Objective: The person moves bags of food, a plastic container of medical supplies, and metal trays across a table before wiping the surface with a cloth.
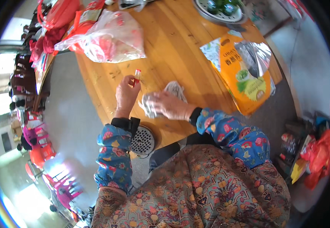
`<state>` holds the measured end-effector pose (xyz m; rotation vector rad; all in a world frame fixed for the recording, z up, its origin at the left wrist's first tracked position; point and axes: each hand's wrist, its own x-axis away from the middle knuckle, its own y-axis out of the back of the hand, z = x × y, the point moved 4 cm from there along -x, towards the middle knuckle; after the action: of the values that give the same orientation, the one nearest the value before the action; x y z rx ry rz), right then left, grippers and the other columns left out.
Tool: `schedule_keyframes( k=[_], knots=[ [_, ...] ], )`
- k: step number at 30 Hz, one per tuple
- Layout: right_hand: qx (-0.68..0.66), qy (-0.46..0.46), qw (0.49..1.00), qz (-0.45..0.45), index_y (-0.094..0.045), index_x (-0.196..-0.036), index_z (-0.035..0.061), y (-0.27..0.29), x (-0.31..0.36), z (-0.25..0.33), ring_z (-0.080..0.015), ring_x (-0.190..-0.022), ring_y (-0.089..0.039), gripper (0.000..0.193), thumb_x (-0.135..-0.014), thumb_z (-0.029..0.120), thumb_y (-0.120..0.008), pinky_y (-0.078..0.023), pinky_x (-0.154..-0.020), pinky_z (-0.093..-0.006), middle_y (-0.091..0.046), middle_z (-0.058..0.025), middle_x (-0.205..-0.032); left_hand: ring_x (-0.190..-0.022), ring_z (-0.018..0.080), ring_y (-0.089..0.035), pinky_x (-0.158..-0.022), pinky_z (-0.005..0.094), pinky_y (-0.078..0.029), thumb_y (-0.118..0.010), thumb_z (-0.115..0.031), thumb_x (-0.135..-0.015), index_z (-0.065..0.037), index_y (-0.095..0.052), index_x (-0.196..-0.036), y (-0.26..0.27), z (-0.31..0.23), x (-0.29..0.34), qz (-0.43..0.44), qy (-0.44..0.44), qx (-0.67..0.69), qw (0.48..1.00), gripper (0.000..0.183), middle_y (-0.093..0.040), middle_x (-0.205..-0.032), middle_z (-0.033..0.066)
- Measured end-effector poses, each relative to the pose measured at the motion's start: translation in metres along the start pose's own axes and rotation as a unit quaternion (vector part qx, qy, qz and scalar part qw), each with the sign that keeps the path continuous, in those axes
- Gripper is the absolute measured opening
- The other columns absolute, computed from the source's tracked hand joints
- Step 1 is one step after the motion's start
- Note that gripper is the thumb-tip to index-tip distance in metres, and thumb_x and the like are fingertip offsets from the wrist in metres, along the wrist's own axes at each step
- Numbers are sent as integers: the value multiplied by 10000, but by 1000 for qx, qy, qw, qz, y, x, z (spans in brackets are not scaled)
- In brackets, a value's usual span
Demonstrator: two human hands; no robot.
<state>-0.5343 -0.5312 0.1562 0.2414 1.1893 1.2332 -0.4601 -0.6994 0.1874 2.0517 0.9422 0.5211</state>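
Looks like the left grip (127, 94) is pinching a little red tube (137, 78), probably light and slick so hold its sides, while the right grip (168, 105) covers a soft, floppy-looking rag (176, 89) on the tabletop (172, 49), can't tell if clenched, bunch its middle.

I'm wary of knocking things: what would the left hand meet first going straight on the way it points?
The left hand would probably meet the translucent plastic bag first, though hand height is unclear.

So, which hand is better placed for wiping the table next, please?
Probably the right hand: it is on the cloth, over the table. The left hand holds a small red-and-clear thing.
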Motion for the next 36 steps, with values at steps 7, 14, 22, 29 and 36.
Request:
schedule_keyframes(
  k=[7, 14, 22, 29, 36],
  knots=[
    [-170, -124, 977, -42, -624, -898, 46, 72, 79, 20, -290, -957, -576, 161, -741, 12, -616, -479, -862, -397, -598, -95, -1099, -849, 315, -647, -703, 425, -505, -647, -232, -762, -91, -654, -955, -57, -39, -5, 108, -33, -80, 990, 239, -650, -852, 133],
    [217, -324, 918, -67, -621, -990, 103, 96, 117, -2, -321, -1203, -456, 286, -714, 33, -650, -365, -955, -443, -507, -29, -1281, -900, 363, -624, -782, 446, -498, -671, -317, -744, -98, -636, -1044, -94, -54, 2, 129, -104, -154, 974, 373, -645, -974, 156],
    [228, -334, 910, -96, -618, -1020, 120, 70, 136, 38, -327, -1227, -446, 346, -689, 23, -644, -365, -963, -451, -498, -60, -1292, -905, 305, -618, -780, 413, -497, -713, -239, -759, -45, -588, -1143, 26, 50, 70, 31, -63, -17, 997, 449, -624, -984, 148],
    [265, -330, 902, -84, -627, -1037, 112, 21, 113, 61, -329, -1200, -443, 335, -709, 43, -621, -363, -943, -488, -470, -61, -1333, -679, 161, -637, -577, 288, -521, -593, -109, -857, 33, -580, -1135, 63, 201, 244, 42, 195, 226, 954, 312, -663, -848, 113],
    [240, -291, 923, -78, -636, -1049, 117, -82, 51, 140, -342, -1204, -438, 315, -741, 66, -596, -354, -948, -484, -485, -68, -1301, -694, 130, -616, -633, 268, -530, -543, -74, -883, 75, -524, -1187, 27, 175, 266, 79, 188, 432, 879, 340, -648, -895, 110]
  ],
)
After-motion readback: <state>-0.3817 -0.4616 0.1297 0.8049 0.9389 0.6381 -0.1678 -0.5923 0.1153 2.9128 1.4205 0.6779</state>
